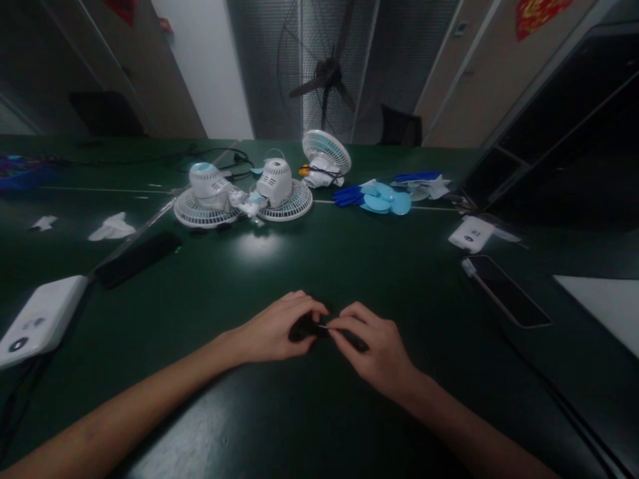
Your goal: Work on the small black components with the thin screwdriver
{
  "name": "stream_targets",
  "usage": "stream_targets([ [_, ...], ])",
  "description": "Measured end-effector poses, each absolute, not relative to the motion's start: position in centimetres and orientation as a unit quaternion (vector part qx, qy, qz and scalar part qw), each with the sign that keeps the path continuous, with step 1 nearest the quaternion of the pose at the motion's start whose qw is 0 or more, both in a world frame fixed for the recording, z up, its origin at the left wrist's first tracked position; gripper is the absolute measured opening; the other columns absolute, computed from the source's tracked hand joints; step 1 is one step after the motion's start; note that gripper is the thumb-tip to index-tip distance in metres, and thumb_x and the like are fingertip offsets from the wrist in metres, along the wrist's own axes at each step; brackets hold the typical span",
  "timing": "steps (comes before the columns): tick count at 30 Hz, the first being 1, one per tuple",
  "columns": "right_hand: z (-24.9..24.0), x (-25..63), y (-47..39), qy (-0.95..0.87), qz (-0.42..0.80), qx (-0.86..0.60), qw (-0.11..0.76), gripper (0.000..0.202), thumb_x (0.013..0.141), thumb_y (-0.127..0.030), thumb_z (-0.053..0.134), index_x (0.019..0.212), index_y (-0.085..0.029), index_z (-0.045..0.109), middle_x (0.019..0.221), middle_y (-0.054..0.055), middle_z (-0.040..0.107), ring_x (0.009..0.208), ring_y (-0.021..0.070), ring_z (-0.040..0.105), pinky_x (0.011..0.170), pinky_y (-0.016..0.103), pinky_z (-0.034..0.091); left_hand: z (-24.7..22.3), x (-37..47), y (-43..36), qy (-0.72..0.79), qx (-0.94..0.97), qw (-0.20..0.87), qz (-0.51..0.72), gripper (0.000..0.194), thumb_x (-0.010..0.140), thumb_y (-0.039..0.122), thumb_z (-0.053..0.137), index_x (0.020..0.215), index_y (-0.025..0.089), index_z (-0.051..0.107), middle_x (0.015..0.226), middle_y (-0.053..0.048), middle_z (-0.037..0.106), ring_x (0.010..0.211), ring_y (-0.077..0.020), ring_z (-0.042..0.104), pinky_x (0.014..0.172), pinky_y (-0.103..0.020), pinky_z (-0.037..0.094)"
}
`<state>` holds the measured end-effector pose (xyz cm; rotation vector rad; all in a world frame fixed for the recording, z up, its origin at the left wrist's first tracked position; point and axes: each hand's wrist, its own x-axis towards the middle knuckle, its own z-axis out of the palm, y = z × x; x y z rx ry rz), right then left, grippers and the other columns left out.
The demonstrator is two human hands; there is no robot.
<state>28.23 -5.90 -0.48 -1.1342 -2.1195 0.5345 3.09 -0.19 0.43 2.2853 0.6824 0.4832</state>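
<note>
Dark green bench (424, 266), dim light. Far left edge: a white power bank (40, 318) with a cable running off toward the near edge; just beside it, farther back, a black slab-shaped device (137, 258). Two scraps of white paper (110, 228) lie behind that. Centre back: two small white desk fans (239, 193) lying face down, touching each other, a third small fan (325, 158) tilted behind them; cables trail left from the group. Right of the fans, a heap of blue fan blades and gloves (382, 198). Farther right, a small white box (472, 233), then a dark phone (509, 291) lying flat, a white sheet (606, 303) at the right edge. A large standing fan (324, 73) is beyond the bench. Open bench between the fans and the hands; nothing lies in that stretch. Near centre, left hand (272, 329) and right hand (372, 346) meet, fingertips touching. Both are closed in a pinch on one small black part (307, 328), which sits between them, low over the bench, mostly hidden by the fingers; its shape cannot be made out.
</note>
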Motion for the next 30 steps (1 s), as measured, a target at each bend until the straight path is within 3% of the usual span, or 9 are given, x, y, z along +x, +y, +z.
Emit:
stream_targets([
  [6,-0.1,28.5,-6.0,-0.794,0.224,-0.442,0.352,0.015,0.101,-0.018,0.063,0.107,-0.021,0.076,0.098,0.005,0.067,0.081,0.016,0.068,0.07,0.027,0.055,0.7,1.5,0.9,0.237,0.887,0.36,0.166,0.026,0.103,0.019,0.058,0.129,0.025,0.063,0.12,-0.009,0.066,0.114,-0.0227,0.061,0.103,-0.039,0.049],
  [11,0.3,28.9,-6.0,-0.787,0.249,-0.442,0.351,0.016,0.103,-0.019,0.061,0.108,-0.02,0.076,0.1,0.006,0.067,0.081,0.0161,0.068,0.067,0.027,0.056,-0.1,-3.7,5.4,0.332,0.88,0.281,0.191,0.028,0.109,0.029,0.047,0.132,0.025,0.064,0.128,-0.01,0.065,0.121,-0.0243,0.061,0.106,-0.04,0.05],
  [19,0.0,29.0,-6.0,-0.787,0.27,-0.438,0.339,0.016,0.103,-0.021,0.061,0.111,-0.021,0.075,0.103,0.006,0.068,0.082,0.0157,0.068,0.066,0.026,0.058,-1.8,-16.3,12.0,0.562,0.787,0.1,0.232,0.043,0.101,0.047,0.054,0.128,0.017,0.067,0.126,-0.011,0.067,0.107,-0.0273,0.066,0.098,-0.039,0.052],
  [27,0.1,29.0,-5.9,-0.786,0.269,-0.442,0.338,0.016,0.104,-0.021,0.061,0.11,-0.02,0.075,0.102,0.006,0.067,0.083,0.0168,0.067,0.07,0.029,0.058,-0.7,-19.0,11.5,0.626,0.74,0.112,0.217,0.067,0.094,0.06,0.065,0.14,0.013,0.059,0.125,-0.011,0.07,0.102,-0.0239,0.066,0.087,-0.031,0.053],
  [30,0.0,29.0,-6.0,-0.784,0.271,-0.442,0.34,0.016,0.103,-0.02,0.061,0.109,-0.02,0.076,0.102,0.006,0.067,0.083,0.0168,0.067,0.067,0.028,0.057,0.1,-20.0,11.6,0.679,0.707,0.136,0.145,0.072,0.082,0.065,0.075,0.129,0.012,0.066,0.121,-0.011,0.072,0.1,-0.0261,0.067,0.08,-0.03,0.053],
])
